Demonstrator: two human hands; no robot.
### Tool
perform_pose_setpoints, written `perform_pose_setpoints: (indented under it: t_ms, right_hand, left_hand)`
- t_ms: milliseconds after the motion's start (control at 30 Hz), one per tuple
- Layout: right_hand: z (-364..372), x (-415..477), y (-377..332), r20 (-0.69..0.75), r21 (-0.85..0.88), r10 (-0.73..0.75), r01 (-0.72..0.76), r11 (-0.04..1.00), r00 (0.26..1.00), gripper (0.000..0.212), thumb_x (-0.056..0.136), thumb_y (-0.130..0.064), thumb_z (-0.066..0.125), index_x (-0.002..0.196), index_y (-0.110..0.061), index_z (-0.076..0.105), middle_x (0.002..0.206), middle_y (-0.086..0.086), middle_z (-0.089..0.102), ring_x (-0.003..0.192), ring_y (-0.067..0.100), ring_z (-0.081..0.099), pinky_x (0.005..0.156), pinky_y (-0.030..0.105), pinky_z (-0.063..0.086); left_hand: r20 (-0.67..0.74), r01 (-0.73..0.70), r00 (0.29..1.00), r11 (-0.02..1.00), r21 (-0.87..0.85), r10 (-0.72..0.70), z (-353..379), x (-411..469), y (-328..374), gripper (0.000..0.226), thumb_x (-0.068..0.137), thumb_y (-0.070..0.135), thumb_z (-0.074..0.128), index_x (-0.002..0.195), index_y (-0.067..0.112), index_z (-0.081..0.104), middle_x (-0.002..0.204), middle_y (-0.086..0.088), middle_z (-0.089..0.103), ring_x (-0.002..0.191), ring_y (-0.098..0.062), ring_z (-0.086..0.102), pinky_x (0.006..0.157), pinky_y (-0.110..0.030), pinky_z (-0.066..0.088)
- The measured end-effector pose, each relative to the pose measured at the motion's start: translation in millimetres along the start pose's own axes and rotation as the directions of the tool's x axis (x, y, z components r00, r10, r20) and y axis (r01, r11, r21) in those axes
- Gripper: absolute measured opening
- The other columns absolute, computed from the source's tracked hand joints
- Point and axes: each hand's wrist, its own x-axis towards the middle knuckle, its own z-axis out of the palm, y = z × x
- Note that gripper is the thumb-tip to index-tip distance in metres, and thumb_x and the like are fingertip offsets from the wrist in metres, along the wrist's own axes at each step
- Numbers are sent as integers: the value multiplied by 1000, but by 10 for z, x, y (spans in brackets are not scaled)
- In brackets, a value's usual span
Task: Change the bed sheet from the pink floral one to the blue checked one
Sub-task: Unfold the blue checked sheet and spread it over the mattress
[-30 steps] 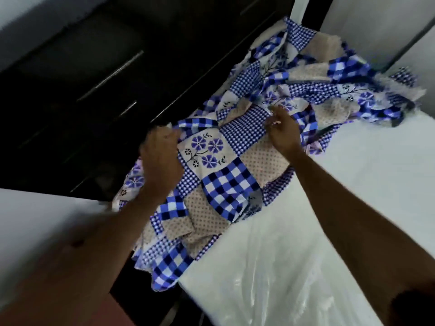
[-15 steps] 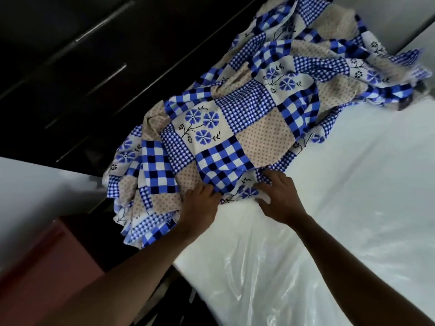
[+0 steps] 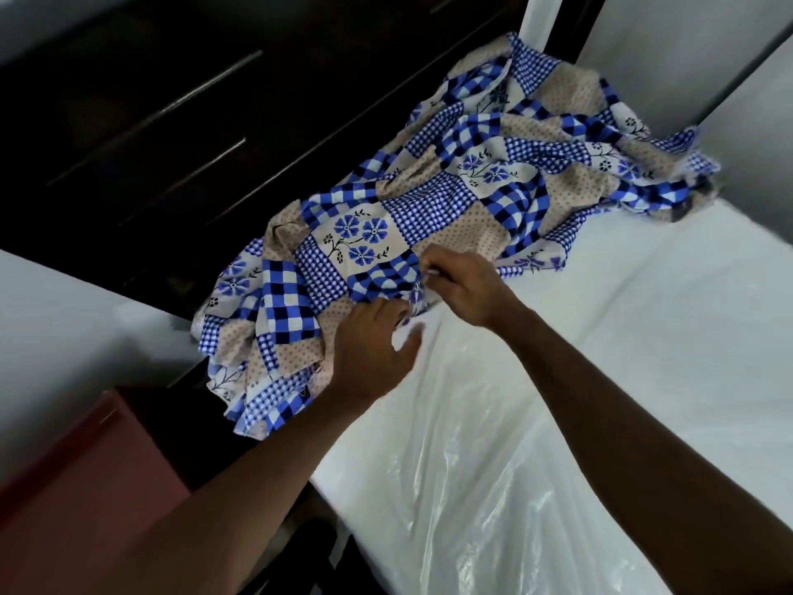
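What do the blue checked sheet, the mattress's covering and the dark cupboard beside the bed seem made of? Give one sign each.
Blue checked sheet: thin printed cloth, likely cotton, matte; it bunches in soft folds.
Mattress covering: clear plastic film, glossy; bright crinkled creases.
Dark cupboard: wood or laminate, can't tell which; smooth faint sheen, metallic-looking bar handles.

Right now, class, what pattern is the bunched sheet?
The sheet has blue checks, flowers, dotted beige patches; head view.

The person's two forearms show bare along their whole visible length. The left hand and right hand are bare as well
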Motion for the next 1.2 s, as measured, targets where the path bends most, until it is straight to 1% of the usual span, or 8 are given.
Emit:
perform_pose_setpoints:
  t_ms: [100, 200, 367, 500, 667, 767, 1000, 1200]
  right_hand:
    - [-253, 258, -230, 14, 7, -28, 28, 1000, 1000, 10, 91, -24, 52, 82, -28, 49, 72, -6, 55, 68, 19, 53, 64, 38, 44]
    - [-414, 406, -351, -49, -71, -29, 25, 997, 998, 7, 90, -22, 55, 85, -18, 59, 74, -1, 61, 71, 22, 56, 66, 37, 46]
    - [-148, 206, -267, -392, -408, -141, -35, 912, 909, 20, 91, -31, 62, 101, -15, 67, 101, 8, 63, 94, 29, 57, 78, 39, 44]
    - [476, -274, -319, -697, 20, 104, -125, 992, 710, 12, 90, -18, 71, 95, -11, 64, 99, 5, 61, 87, 19, 58, 72, 30, 45]
    - [1135, -390, -350, -263, 628, 677, -411, 661, 687, 27, 82, -27, 82, 105, -22, 70, 104, -11, 71, 86, 8, 67, 74, 20, 49]
    - [1271, -227, -438, -163, 603, 610, -411, 684, 775, 57, 77, -32, 86, 126, -20, 61, 119, -13, 59, 96, 2, 60, 78, 9, 47]
    - [1252, -22, -484, -279, 548, 575, -364, 753, 769, 13, 87, -15, 75, 98, -15, 68, 101, 2, 72, 91, 14, 65, 82, 26, 48]
    - [1389, -312, -602, -319, 504, 464, -267, 821, 826, 22, 89, -8, 67, 92, -30, 62, 101, -3, 64, 97, 15, 62, 86, 27, 47]
  left_hand:
    - [-89, 161, 982, 984, -83, -168, -163, 251, 3, 26, 102, 24, 50, 77, 18, 54, 68, 6, 45, 64, -18, 44, 62, -42, 44]
    - [-153, 64, 986, 997, -54, -71, -432, 336, 8, 27, 102, 19, 50, 80, 10, 61, 72, -2, 55, 69, -24, 50, 66, -41, 41]
    - [-160, 133, 971, 955, -265, -179, -740, 330, 101, 33, 104, 13, 47, 71, 11, 45, 59, 4, 39, 55, -9, 39, 55, -20, 30]
    - [-52, 185, 975, 917, -354, -216, -887, 400, 29, 35, 104, 18, 46, 70, 13, 40, 55, 7, 31, 49, -4, 31, 50, -25, 27]
    - [88, 194, 981, 901, -389, -174, -1034, 550, 8, 39, 104, 22, 46, 66, 16, 42, 56, 3, 36, 49, -4, 33, 51, -26, 31]
    - [164, 165, 979, 938, -304, -119, -1044, 539, 22, 38, 105, 21, 44, 69, 13, 43, 57, 3, 35, 49, -5, 34, 51, -23, 30]
    - [336, 388, 903, 844, -370, -267, -1046, 553, -52, 38, 107, 20, 43, 84, -10, 50, 64, -5, 41, 56, -9, 40, 54, -20, 33]
    - [403, 481, 851, 808, -341, -336, -1101, 595, -167, 33, 107, 20, 42, 84, -3, 49, 63, -3, 34, 53, -7, 35, 51, -17, 29]
